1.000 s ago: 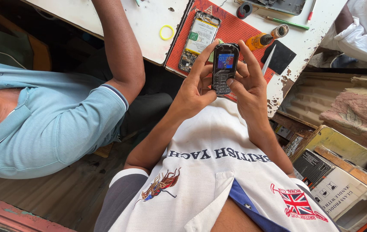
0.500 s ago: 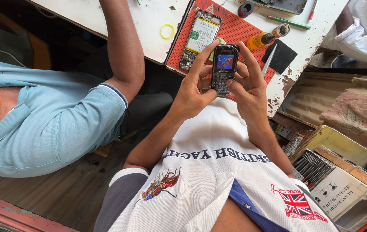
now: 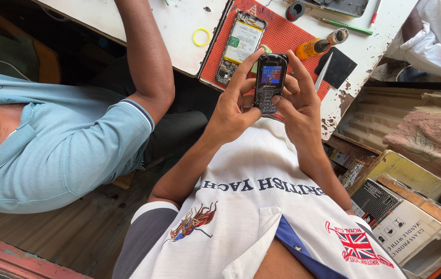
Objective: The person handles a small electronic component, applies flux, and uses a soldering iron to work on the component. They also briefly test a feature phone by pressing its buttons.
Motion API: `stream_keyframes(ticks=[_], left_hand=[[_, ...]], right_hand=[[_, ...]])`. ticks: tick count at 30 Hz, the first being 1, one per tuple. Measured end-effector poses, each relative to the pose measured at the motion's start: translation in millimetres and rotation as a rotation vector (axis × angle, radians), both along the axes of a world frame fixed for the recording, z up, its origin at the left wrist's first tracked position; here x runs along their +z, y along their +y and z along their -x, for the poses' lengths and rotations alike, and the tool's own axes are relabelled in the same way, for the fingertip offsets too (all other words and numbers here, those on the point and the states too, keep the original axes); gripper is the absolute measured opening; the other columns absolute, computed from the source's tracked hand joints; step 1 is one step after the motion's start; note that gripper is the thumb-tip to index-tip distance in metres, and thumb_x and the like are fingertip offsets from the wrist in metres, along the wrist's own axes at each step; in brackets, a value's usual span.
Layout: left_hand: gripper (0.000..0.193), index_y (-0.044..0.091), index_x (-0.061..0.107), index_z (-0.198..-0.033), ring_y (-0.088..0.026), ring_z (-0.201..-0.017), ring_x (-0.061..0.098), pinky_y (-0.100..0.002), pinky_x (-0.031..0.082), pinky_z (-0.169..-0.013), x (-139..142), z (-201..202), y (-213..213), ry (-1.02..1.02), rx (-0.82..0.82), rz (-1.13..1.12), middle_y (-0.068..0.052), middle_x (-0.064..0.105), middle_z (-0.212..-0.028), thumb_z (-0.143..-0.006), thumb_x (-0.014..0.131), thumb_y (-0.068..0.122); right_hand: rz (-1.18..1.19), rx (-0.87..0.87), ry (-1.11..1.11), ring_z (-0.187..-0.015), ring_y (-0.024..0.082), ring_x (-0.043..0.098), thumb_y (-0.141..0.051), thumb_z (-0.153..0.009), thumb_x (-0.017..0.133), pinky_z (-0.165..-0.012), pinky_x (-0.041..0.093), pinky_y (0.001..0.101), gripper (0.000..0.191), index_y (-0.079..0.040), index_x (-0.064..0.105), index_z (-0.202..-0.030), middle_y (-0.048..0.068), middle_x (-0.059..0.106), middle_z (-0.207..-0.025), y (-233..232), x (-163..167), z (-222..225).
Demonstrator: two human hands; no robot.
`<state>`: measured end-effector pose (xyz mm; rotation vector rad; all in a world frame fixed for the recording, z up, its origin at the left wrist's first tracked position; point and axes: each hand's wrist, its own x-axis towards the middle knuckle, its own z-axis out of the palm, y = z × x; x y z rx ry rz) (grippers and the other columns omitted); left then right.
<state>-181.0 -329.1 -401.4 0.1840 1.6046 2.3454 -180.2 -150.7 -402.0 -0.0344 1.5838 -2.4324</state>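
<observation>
Above the person's lap, at the near edge of the white worktable (image 3: 179,31), both hands cradle a small black keypad phone (image 3: 269,82); the left hand (image 3: 230,111) wraps its side and back with the forefinger stretched up along the edge, the right hand (image 3: 298,106) closes round the other side, and both thumbs curl onto the keys, a grip that seems meant to steady the phone while the keys are pressed; its screen is lit and tilted toward the face, presumably so it can be read.

Just beyond the phone lies a red work mat (image 3: 282,39); an opened smartphone (image 3: 240,45) rests on it with its back off and battery showing; an orange-handled tool (image 3: 319,45), a dark square pad (image 3: 342,66) and a thin metal blade (image 3: 323,72) lie within easy reach on the right; a yellow ring (image 3: 201,36) sits apart on the bare top, which is chipped and stained.

Another person in a light blue shirt (image 3: 60,150) leans an arm (image 3: 145,57) onto the table at the left; cardboard boxes (image 3: 411,217) crowd the floor at the right.
</observation>
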Motion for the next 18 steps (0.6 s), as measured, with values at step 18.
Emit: stream_keyframes(ticks=[18], left_hand=[[0.1, 0.018, 0.019, -0.167, -0.019, -0.112, 0.075, -0.022, 0.058, -0.077, 1.5, -0.5, -2.5, -0.019, 0.003, 0.043, -0.02, 0.067, -0.136, -0.081, 0.053, -0.02]], right_hand=[[0.017, -0.011, -0.019, -0.136, 0.025, 0.061, 0.023, -0.094, 0.049, -0.112, 0.058, 0.0388, 0.081, -0.006, 0.027, -0.166, 0.016, 0.058, -0.144, -2.7, 0.3, -1.3]])
